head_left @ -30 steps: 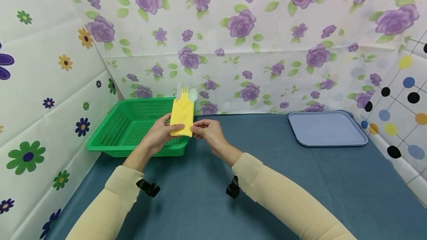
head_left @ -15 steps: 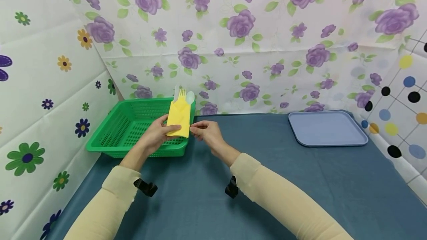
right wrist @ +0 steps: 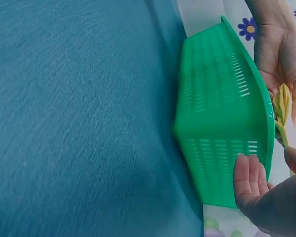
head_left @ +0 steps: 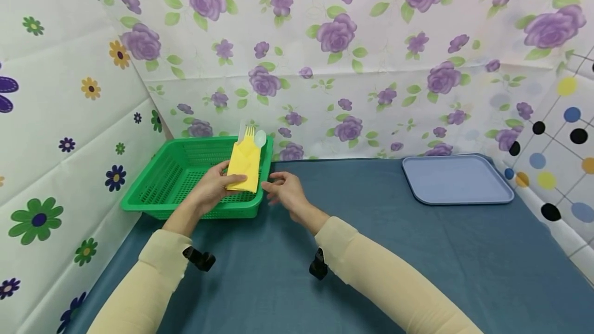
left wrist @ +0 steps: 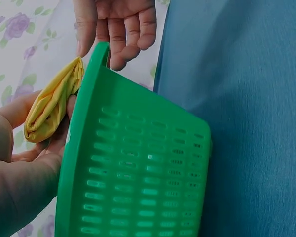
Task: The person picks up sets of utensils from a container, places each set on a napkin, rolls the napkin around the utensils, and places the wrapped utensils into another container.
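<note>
A folded yellow napkin (head_left: 243, 168) stands upright as a pouch, with a clear plastic knife (head_left: 242, 131), a fork (head_left: 250, 131) and a pale spoon (head_left: 260, 139) showing at its top. My left hand (head_left: 210, 188) grips its lower left side, thumb across the front. From below, the left wrist view shows the napkin's bunched bottom end (left wrist: 48, 106) between thumb and fingers. Just right of the napkin, my right hand (head_left: 289, 194) holds nothing, its fingers relaxed and extended. In the right wrist view those fingers (right wrist: 248, 175) are beside the green basket's outer wall.
The green perforated basket (head_left: 234, 212) stands at the back left, under and behind the napkin. A grey-blue tray (head_left: 457, 180) lies at the back right of the blue tablecloth (head_left: 362, 210). Flowered sheets (head_left: 334, 35) hang behind and at the left.
My left hand has moved slightly left and down with the napkin and cutlery, which now lean a little right. My right hand has let go of the napkin's lower right corner, its fingers loosening.
</note>
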{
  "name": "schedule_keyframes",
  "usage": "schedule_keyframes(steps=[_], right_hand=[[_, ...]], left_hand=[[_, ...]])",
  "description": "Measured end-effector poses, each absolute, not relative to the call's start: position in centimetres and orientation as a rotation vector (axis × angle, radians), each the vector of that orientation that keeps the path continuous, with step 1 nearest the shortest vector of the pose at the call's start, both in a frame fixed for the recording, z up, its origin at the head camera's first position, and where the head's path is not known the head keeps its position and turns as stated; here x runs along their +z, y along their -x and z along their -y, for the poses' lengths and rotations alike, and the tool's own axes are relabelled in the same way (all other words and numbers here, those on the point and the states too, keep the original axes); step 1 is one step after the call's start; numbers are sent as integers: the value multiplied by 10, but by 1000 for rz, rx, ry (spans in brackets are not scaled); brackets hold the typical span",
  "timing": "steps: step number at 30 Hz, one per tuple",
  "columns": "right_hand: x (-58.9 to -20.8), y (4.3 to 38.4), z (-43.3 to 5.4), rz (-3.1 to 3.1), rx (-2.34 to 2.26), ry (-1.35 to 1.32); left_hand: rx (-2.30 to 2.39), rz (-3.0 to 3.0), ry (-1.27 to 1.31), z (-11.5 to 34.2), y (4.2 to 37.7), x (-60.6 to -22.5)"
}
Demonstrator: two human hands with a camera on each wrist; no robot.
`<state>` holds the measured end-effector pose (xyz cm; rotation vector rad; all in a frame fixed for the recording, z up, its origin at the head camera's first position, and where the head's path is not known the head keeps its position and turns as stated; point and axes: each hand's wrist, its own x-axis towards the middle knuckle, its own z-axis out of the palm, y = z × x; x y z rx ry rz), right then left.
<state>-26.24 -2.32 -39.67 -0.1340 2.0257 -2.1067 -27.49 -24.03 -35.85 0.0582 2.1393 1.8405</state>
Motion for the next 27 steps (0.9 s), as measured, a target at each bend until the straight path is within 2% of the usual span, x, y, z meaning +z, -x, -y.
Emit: schedule_keyframes(steps=[27], right_hand=[[-407, 265, 36, -1770, -2154, 9]], left_hand=[[1722, -2142, -30, 265, 286, -364]])
